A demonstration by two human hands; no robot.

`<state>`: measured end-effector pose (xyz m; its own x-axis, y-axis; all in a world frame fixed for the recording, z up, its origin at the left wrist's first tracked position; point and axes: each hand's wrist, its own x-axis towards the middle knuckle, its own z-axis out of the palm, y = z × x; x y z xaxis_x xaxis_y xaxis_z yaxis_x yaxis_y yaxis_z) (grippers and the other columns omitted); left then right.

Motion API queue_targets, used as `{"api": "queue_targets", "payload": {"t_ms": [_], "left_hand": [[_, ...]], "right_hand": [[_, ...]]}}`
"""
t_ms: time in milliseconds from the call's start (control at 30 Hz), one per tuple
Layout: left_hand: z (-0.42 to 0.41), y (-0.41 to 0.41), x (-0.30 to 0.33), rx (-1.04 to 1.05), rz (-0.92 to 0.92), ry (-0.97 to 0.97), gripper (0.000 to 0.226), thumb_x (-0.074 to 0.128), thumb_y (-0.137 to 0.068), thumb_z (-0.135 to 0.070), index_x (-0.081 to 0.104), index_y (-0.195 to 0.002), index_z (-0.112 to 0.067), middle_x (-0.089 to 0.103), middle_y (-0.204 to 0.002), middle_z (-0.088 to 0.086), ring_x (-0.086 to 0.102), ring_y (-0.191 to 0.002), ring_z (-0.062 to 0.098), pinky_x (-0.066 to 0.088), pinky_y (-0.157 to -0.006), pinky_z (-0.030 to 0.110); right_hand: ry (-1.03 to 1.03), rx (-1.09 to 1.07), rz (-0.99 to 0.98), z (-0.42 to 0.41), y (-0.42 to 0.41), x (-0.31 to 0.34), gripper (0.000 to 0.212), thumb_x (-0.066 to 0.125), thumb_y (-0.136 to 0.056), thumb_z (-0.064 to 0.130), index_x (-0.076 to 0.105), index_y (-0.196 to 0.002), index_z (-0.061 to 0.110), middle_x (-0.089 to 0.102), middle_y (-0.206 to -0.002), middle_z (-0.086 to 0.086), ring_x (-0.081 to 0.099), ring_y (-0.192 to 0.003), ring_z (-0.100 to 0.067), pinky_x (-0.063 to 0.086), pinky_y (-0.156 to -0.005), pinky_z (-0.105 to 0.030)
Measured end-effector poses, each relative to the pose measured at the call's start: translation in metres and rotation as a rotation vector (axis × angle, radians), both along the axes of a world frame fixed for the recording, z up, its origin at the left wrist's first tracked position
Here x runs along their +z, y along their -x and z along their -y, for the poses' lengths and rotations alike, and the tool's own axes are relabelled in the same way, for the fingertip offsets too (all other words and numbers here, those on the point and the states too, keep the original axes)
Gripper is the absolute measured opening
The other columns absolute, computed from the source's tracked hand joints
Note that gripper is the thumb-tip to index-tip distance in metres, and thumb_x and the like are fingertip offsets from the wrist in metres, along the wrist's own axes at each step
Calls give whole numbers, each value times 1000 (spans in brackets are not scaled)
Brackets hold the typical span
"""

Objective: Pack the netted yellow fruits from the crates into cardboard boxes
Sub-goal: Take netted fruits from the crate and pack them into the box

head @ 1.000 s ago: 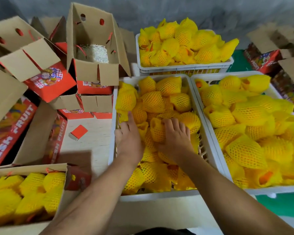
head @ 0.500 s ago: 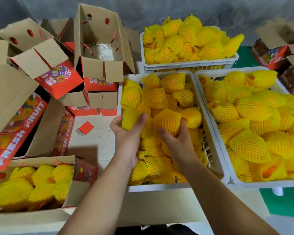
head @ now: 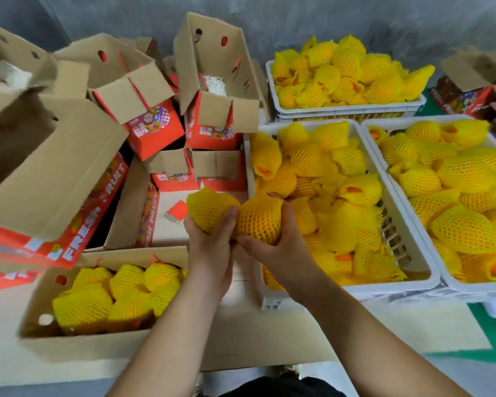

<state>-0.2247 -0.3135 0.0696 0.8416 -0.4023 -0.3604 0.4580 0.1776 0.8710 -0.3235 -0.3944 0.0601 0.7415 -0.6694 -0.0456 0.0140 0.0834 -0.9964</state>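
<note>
My left hand [head: 209, 247] grips one netted yellow fruit [head: 209, 209], and my right hand [head: 272, 247] grips another netted fruit [head: 259, 217]. Both fruits are held side by side, just left of the middle white crate [head: 413, 270], above its left wall. That crate holds several more netted fruits [head: 324, 173]. An open cardboard box [head: 98, 342] at the lower left holds several netted fruits [head: 112, 293].
Two more white crates of netted fruits stand at the back [head: 350, 110] and right [head: 470, 287]. Open empty cardboard boxes with red printed sides crowd the left and back [head: 215, 81]. A small red card piece [head: 176, 210] lies on the wooden surface.
Both hands have lifted a fruit each out of the middle crate and carried them left, toward the box at the lower left. The camera view has shifted left too.
</note>
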Motion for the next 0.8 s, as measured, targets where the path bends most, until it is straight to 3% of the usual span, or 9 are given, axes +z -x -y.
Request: {"api": "queue_targets", "payload": {"t_ms": [133,233,300,400,433,533,633,700,800], "left_hand": [[-75,-38,0,-1,3,21,79,80,-76,-27,42,-144,-21,70,-125,12,71,-112,26,60,-90,45],[-132,-64,-4,-91,-149,162,59,62,-96,-39,48,-149,-16,67,-136,11,63,-127,27,51,-106,48],[-169,-86,-9,-93,-190,188,50,49,-103,-35,52,-146,-9,67,-135,12,62,-127,27,51,-105,47],[-214,-120,-12,-48,73,-155,45,63,-97,-22,53,-140,-20,72,-114,-20,69,-107,4,62,-83,32],[-227,-131,-12,-69,148,-293,52,71,-92,-25,51,-140,-26,69,-113,-25,68,-106,1,61,-84,30],[-259,-161,-18,-257,181,-552,77,79,-79,-48,45,-147,-31,57,-131,-12,58,-120,18,48,-104,40],[-275,-176,-33,-457,309,-724,68,79,-86,-41,39,-141,-34,52,-131,-7,55,-112,13,45,-96,38],[-274,-182,-42,-564,394,-832,74,80,-85,-36,36,-144,-26,48,-136,0,53,-121,21,50,-102,44],[-268,-182,-46,-751,498,-1011,77,75,-88,-38,29,-148,-20,40,-145,7,49,-129,31,49,-99,40]], "right_hand": [[38,103,-68,-61,-36,0,79,85,-72,40,40,-137,52,59,-120,19,65,-109,-3,60,-81,-27],[-262,157,13,-112,-71,-8,52,71,-84,40,53,-133,43,63,-132,-1,62,-124,-21,56,-97,-44],[-420,100,-6,-145,-95,-15,52,64,-82,45,53,-132,35,61,-135,-11,61,-125,-28,53,-103,-54],[-400,-20,-204,-180,-125,-22,60,69,-69,55,56,-124,37,67,-120,-3,68,-110,-22,59,-93,-53],[-364,-87,-264,-186,-130,-26,60,72,-66,57,58,-120,36,69,-113,0,70,-104,-20,60,-90,-50],[-294,-205,-395,-196,-134,-38,61,73,-64,62,60,-116,33,73,-104,-1,73,-93,-20,63,-79,-43],[-292,-276,-462,-194,-133,-46,60,73,-63,62,62,-112,31,74,-104,-5,73,-94,-27,62,-84,-50],[-322,-322,-476,-189,-134,-48,59,74,-65,61,64,-114,31,75,-105,-6,74,-96,-30,61,-86,-53],[-403,-350,-412,-185,-134,-49,53,73,-69,56,65,-116,32,76,-105,-5,75,-92,-27,63,-79,-53]]}}
